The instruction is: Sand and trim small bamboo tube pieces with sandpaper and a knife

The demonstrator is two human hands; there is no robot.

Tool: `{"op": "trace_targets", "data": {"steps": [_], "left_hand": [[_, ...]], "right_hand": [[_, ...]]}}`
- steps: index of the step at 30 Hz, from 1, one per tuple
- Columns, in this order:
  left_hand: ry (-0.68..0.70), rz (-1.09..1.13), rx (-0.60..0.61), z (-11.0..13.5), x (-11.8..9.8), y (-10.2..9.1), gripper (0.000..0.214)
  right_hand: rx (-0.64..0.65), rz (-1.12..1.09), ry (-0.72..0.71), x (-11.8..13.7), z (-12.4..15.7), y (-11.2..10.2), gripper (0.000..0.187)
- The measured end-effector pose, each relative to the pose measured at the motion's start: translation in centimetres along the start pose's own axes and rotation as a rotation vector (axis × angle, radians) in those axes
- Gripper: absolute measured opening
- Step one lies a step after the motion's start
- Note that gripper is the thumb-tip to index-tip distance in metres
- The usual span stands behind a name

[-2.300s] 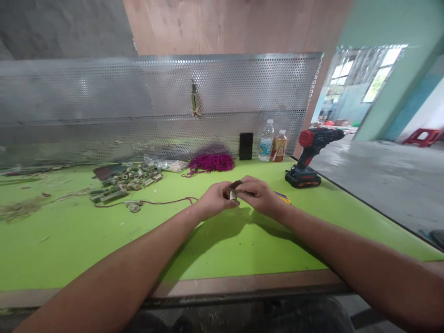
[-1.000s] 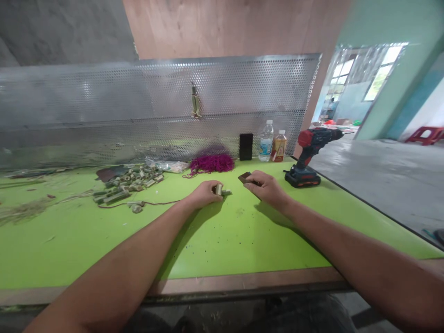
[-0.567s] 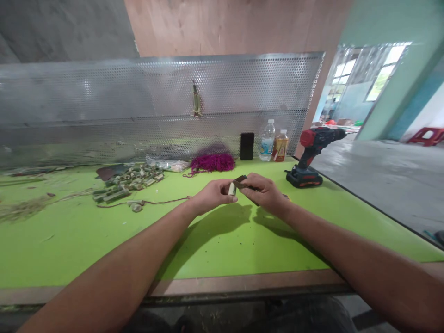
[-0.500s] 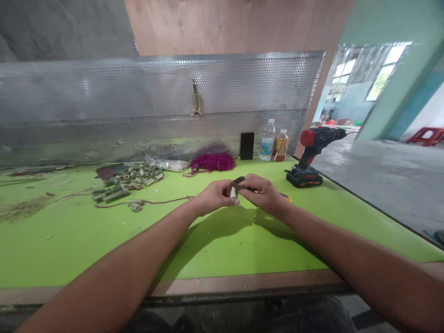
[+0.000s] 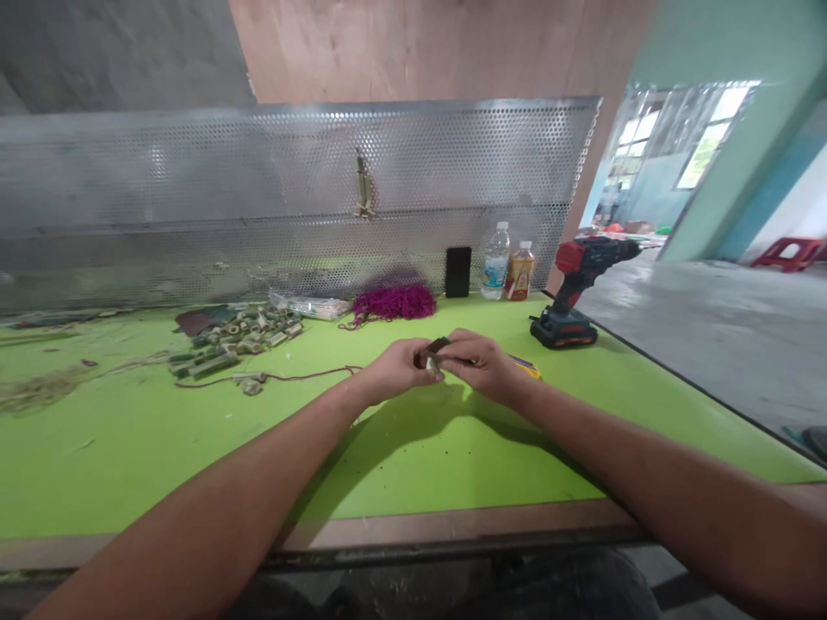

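My left hand point(image 5: 394, 370) is closed around a short pale bamboo tube piece point(image 5: 432, 363), held a little above the green table point(image 5: 161, 448). My right hand point(image 5: 481, 363) pinches a small dark brown strip, likely sandpaper point(image 5: 434, 346), and presses it against the end of the tube. Both hands meet at the middle of the table, fingers touching around the piece. Most of the tube is hidden by my fingers.
A pile of cut bamboo pieces point(image 5: 236, 337) and a red cord point(image 5: 303, 375) lie to the left. Magenta string point(image 5: 394, 303), a black phone point(image 5: 458, 272), two bottles point(image 5: 496, 262) and a red cordless drill point(image 5: 572, 284) stand at the back. Perforated metal sheet point(image 5: 258, 198) lines the rear.
One second ago my hands were apart and low on the table; they have since lifted and come together, the strip now pressed on the tube's end.
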State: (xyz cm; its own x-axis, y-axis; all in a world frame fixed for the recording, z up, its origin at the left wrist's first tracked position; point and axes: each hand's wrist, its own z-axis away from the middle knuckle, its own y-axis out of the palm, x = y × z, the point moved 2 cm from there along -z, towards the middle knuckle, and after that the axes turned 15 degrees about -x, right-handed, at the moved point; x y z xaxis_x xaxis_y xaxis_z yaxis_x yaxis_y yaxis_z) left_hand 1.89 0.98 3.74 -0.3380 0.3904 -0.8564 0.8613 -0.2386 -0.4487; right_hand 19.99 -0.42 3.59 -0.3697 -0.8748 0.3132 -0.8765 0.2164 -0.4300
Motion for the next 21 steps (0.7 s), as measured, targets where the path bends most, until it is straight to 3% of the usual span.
{"op": "trace_targets", "data": {"steps": [2,6,9,14,19,21], "left_hand": [[-0.012,-0.002,-0.006,-0.1,0.1,-0.1,0.026],[-0.027,-0.05,-0.028,0.0,0.0,-0.2,0.033],[-0.013,-0.062,0.0,0.2,-0.2,-0.2,0.034],[-0.024,0.0,-0.023,0.0,-0.2,-0.3,0.035],[0.023,-0.008,0.002,-0.3,0.4,-0.3,0.029],[0.041,-0.02,0.004,-0.4,0.5,-0.3,0.028]], "right_hand": [[0.031,-0.013,-0.007,-0.2,0.0,0.1,0.016],[-0.118,0.027,-0.003,-0.9,-0.1,-0.3,0.014],[-0.097,0.034,-0.013,-1.0,0.0,-0.6,0.015],[-0.299,0.078,0.03,-0.4,-0.1,-1.3,0.013],[0.012,0.022,-0.036,0.6,0.3,0.0,0.016],[0.021,0.021,-0.049,0.6,0.3,0.2,0.017]]}}
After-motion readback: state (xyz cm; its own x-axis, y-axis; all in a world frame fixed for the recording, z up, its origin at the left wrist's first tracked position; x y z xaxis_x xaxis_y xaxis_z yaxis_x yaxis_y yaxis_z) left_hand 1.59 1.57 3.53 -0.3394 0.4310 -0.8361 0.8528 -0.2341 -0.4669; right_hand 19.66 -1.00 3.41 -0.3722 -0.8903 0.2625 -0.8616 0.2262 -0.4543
